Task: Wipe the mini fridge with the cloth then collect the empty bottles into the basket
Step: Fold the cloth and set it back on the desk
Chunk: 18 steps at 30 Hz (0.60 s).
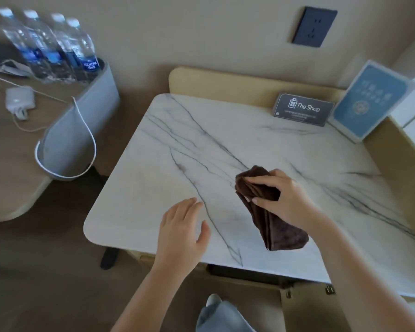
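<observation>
Left hand (182, 226) spreads open, fingers relaxed; right hand (280, 197) pinches brown cloth (283, 233) hanging beneath it.

Cloth (277, 226) in my right hand (283, 197): dark brown, plain. Top (201, 152) under it: white marble look, thin grey veins running diagonally. Rim (225, 80) behind top: pale tan. Bottles (55, 51): clear, white caps, blue labels, white lettering. Card (303, 109): dark grey, white lettering and bag logo. Sign (371, 101): mid blue, pale print. Socket plate (314, 27): dark slate grey on beige wall (201, 32). Cable (86, 130), charger (19, 99): white. Desk (0, 164): light brown wood grain.
</observation>
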Motion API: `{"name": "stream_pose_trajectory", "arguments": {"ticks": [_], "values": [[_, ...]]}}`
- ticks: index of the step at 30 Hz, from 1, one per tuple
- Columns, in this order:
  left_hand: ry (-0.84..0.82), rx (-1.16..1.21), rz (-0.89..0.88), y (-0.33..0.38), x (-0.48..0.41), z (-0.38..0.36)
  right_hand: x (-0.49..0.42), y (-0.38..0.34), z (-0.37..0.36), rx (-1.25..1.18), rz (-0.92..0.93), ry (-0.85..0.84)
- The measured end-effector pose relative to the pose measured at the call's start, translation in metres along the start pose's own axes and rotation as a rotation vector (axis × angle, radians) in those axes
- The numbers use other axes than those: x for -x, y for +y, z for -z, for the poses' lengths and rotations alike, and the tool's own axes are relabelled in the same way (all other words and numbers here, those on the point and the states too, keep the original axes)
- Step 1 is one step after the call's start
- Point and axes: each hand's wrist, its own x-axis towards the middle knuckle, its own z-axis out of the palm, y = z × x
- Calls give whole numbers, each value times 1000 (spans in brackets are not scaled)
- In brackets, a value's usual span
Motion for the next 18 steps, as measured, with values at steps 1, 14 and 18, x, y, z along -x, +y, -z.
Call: {"name": "stream_pose_trajectory", "arguments": {"ticks": [1,14,18], "values": [[5,-14,12,1,-12,-2,-17,4,4,10,24,-21],[19,-161,279,-26,-62,-14,-185,5,-57,294,457,-625],[-2,-187,296,-35,-58,-18,-187,8,-81,327,469,-753]]}}
